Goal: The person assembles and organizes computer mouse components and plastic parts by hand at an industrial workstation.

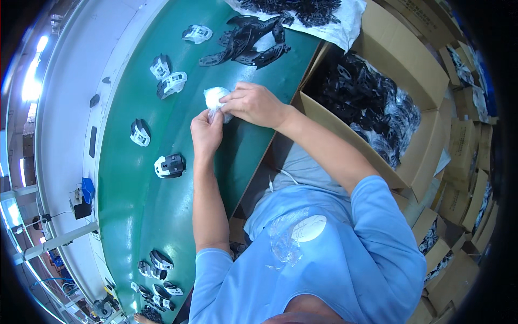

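Note:
Above the green work surface [127, 186], both hands hold a white rounded piece in thin clear plastic film [216, 97]. My left hand [206, 134] pinches the lower end of the film between thumb and fingers. My right hand [258, 105] is closed on the right side of the same piece, its fingertips touching the white part. Several black-and-white plastic shells stand to the left, the closest a mostly black one [170, 166]. Beyond my hands lies a heap of black plastic parts [251, 40].
At my right stands an open cardboard box [340, 121] filled with bagged black parts [377, 102]. More black parts lie on white plastic sheeting [348, 19] at the far end. Further shells [156, 264] sit at the near left. Stacked cartons [461, 156] line the right side.

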